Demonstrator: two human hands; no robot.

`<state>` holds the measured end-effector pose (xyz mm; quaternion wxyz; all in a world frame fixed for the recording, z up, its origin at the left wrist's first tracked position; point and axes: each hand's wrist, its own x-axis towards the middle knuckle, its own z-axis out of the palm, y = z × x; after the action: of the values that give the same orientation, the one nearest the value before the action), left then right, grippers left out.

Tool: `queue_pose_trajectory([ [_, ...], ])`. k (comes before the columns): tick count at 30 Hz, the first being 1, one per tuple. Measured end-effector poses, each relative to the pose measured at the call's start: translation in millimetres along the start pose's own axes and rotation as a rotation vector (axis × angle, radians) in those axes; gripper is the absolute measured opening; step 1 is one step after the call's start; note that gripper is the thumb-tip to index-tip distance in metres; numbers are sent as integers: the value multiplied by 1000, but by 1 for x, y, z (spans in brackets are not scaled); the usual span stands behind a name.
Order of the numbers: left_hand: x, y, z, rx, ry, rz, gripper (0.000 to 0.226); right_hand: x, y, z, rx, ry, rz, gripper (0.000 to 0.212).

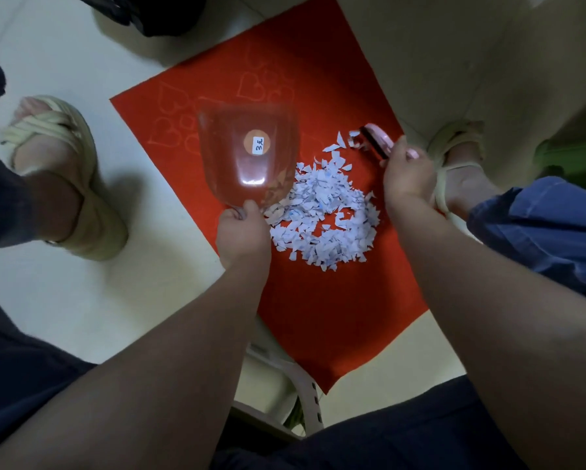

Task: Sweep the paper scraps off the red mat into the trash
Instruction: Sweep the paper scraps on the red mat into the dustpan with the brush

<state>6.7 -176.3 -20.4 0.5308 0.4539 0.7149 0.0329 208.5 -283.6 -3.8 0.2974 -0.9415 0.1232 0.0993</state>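
Red mat [335, 317] on pale floor [98, 300], scraps [325, 218] piled mid; L hand [242, 235] grips clear dustpan [247, 157], R hand [406, 174] grips pink brush [379, 140].

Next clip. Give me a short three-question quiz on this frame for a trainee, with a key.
1. True or false: the paper scraps lie in a pile on the red mat.
2. Which hand holds the clear dustpan? A) the left hand B) the right hand C) neither
3. Fill in: the right hand grips a pink ____.
Key: 1 true; 2 A; 3 brush.
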Motion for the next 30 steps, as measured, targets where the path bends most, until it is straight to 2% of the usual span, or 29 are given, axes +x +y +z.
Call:
queue_pose_trajectory([
  [3, 7, 3, -1, 19, -15, 8, 27, 13, -6, 4, -31, 8, 40, 47],
  [6, 11, 8, -2, 38, -13, 33, 27, 16, -6, 8, -54, -57, 31, 43],
  [10, 9, 9, 2, 52, 11, 55, 29, -5, 0, 8, -179, -176, -108, 38],
  [15, 3, 6, 8, 59, 22, 82, 29, -26, 4, -4, -224, -72, -253, 35],
  [17, 4, 6, 9, 64, 27, 88, 29, -19, -1, -8, -220, -38, -227, 37],
  [26, 15, 8, 4, 107, 30, 44, 25, 33, -19, 6, -33, -164, -59, 40],
  [30, 18, 10, 4, 127, 16, 28, 27, 17, -15, 14, -65, -255, -96, 36],
])
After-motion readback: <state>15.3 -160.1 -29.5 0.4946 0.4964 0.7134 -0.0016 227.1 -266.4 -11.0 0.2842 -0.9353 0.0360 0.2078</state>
